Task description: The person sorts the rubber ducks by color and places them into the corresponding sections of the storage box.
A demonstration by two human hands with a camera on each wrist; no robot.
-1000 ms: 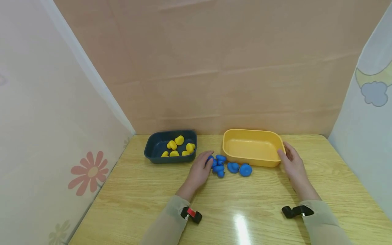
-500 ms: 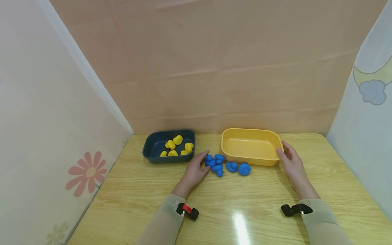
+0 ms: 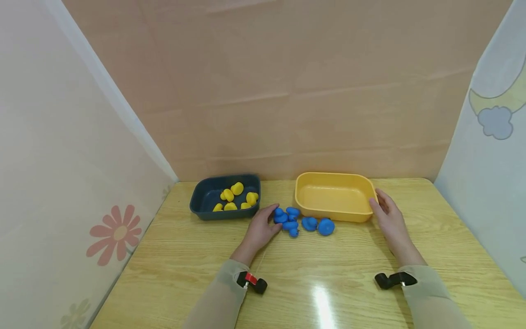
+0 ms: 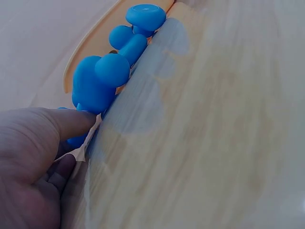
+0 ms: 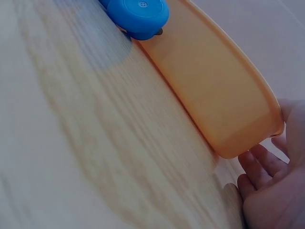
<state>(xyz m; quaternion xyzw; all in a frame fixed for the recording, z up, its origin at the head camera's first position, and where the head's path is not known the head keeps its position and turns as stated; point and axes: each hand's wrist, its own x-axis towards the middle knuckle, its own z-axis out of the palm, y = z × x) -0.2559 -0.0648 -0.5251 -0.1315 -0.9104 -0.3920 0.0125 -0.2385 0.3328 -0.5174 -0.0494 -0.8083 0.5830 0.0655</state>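
Several blue rubber ducks (image 3: 290, 225) lie in a cluster at the table's middle. My left hand (image 3: 258, 233) is at their left side, thumb and forefinger spread in a curve about the leftmost duck (image 3: 281, 216). In the left wrist view the thumb (image 4: 78, 123) overlaps the ducks, and the other fingers are partly hidden below it. My right hand (image 3: 391, 222) rests at the right end of a yellow plastic basin (image 3: 337, 214), its thumb at the rim. The right wrist view shows loosely bent fingers (image 5: 259, 167) against the basin's end wall.
A dark blue basin (image 3: 197, 208) holding several yellow rubber ducks (image 3: 237, 188) stands at the back left. Two blue ducks, one showing its round base (image 3: 326, 227), lie before the yellow basin. Walls border the wooden table (image 3: 341, 269) at back and sides.
My left hand has drawn back slightly left, uncovering more of the leftmost blue duck. The right hand stays at the yellow basin's end. The whole view has shifted a little.
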